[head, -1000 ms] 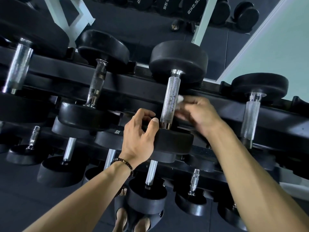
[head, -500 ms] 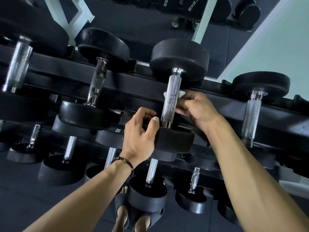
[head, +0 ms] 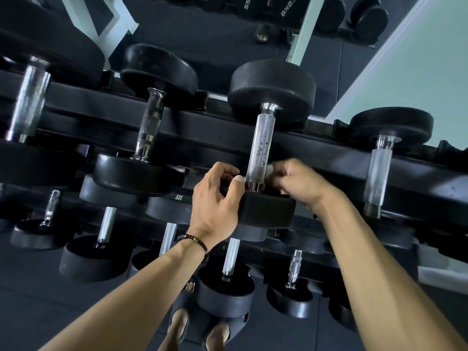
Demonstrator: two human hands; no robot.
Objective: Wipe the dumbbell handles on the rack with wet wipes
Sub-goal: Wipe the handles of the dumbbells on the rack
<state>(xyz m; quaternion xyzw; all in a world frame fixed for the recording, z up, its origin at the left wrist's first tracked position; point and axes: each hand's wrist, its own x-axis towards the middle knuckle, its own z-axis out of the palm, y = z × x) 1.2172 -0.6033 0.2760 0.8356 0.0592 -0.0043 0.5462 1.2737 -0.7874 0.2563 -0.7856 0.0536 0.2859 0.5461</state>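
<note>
My right hand (head: pixel 296 183) pinches a white wipe (head: pixel 269 170) against the knurled steel handle (head: pixel 260 145); left hand (head: pixel 215 206) grips the near round rubber head (head: pixel 266 209).

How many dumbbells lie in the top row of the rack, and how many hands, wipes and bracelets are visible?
Top-row dumbbells: 4
Hands: 2, left hand and right hand
Wet wipe: 1
Bead bracelet: 1
Total: 8
</note>
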